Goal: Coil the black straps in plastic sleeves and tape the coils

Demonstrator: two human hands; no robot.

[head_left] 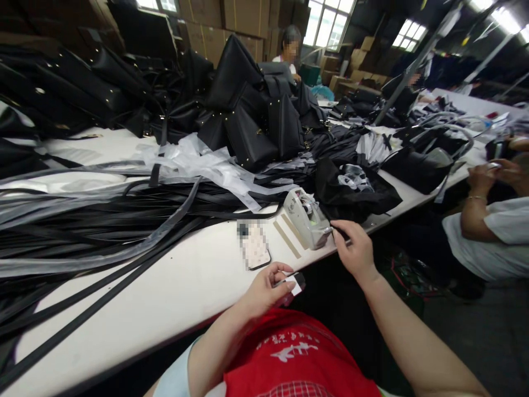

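My left hand (266, 289) is closed, thumb against fingers, around a small white-and-black piece (295, 283) just in front of the desk's near edge, above my red apron (297, 358). The piece juts out from my grip toward the right and slightly away from me, its dark end outermost and its white face turned up beside my thumb. My right hand (357, 251) reaches in from the right, thumb and forefinger at the near end of the grey tape dispenser (305, 223); I cannot tell whether the fingertips have closed on anything there. The dispenser sits at the edge of the desk (165, 286), its long axis slanting from far left to near right, so that its near end points toward my right hand. Just to its left, two tan strips (287, 240) lie flat, roughly parallel to it. Left of those is a phone (256, 245), its long axis tilted a little the same way. Long black straps (95, 220) stretch across the desk on my left, and black bags (248, 127) are heaped behind pale translucent strips (206, 162).
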